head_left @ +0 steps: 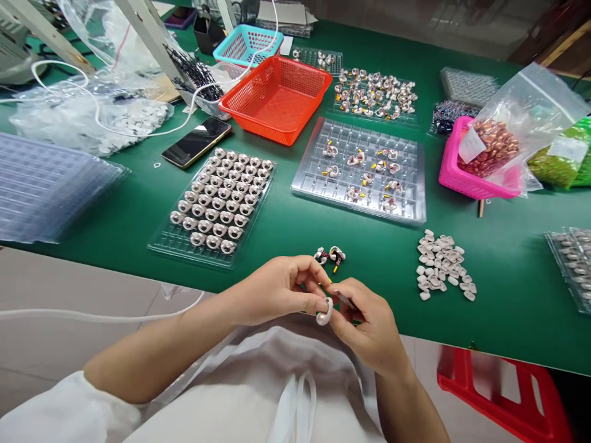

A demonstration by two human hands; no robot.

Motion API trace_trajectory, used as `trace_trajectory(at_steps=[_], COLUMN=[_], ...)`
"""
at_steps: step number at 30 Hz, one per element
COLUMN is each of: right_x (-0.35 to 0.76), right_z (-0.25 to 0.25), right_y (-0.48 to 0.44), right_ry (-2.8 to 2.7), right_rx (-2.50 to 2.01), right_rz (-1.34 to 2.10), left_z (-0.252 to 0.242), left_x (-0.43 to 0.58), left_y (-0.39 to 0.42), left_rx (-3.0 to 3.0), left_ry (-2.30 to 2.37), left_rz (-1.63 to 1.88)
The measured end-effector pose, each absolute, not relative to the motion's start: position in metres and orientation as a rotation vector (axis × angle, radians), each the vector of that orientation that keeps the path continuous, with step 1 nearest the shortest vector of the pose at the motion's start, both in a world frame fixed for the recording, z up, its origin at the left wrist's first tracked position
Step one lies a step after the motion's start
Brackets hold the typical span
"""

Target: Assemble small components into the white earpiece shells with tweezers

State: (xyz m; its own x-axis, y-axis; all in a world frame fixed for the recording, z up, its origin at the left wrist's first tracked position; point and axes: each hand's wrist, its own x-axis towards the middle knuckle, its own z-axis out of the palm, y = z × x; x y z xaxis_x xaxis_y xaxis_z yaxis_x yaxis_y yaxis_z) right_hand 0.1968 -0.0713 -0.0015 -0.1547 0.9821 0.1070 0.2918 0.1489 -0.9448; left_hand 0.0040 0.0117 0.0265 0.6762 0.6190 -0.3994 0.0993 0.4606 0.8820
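My left hand (pixel 281 289) is closed in a pinch on a small white curved shell (pixel 324 312) at the table's front edge. My right hand (pixel 369 323) meets it from the right, fingers closed on a thin metal tool (pixel 342 298) whose tip touches the shell. Just beyond my fingers lie two small wired parts (pixel 330 255) on the green mat. A heap of several white caps (pixel 442 264) lies to the right. A clear tray of white shells in rows (pixel 217 197) sits to the left, and a clear tray with several wired parts (pixel 360 169) lies ahead.
An orange basket (pixel 277 98), a teal basket (pixel 247 44) and a phone (pixel 196 143) lie further back. A pink basket (pixel 455 172) holds a bag of copper coils. Stacked clear trays (pixel 46 184) are at the left, another tray (pixel 572 258) at the right edge, a red stool (pixel 508 400) below.
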Motion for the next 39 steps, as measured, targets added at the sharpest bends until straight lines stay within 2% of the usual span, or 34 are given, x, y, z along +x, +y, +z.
trace_trajectory(at_steps=[6,11,17,23,28,34,39], right_x=[0.201,0.193,0.173,0.16,0.155,0.172,0.197], right_z=[-0.002,-0.02,-0.039,-0.031,-0.035,-0.035,-0.025], right_y=[-0.069,-0.075,-0.088,-0.09,-0.089,-0.09,-0.08], right_ry=[-1.603,-1.278,-0.904,-0.848,-0.822,-0.977,-1.615], right_rx=[-1.145,-1.099,-1.054,-1.086,-1.069,-1.136,-1.364], right_rz=[1.042,1.178,1.244,1.131,1.108,1.13,0.774], left_z=[0.031,0.02,0.006,0.001,0.001,-0.001,-0.001], left_x=[0.009,0.014,0.025,0.033,0.03,0.023,0.014], left_y=[0.02,0.007,-0.014,-0.031,-0.029,-0.021,-0.015], left_rx=[0.975,1.163,1.617,1.518,1.443,1.509,1.819], left_ry=[0.788,0.829,0.602,0.554,0.551,0.553,0.609], left_rz=[0.303,0.553,0.812,0.963,0.938,0.817,0.938])
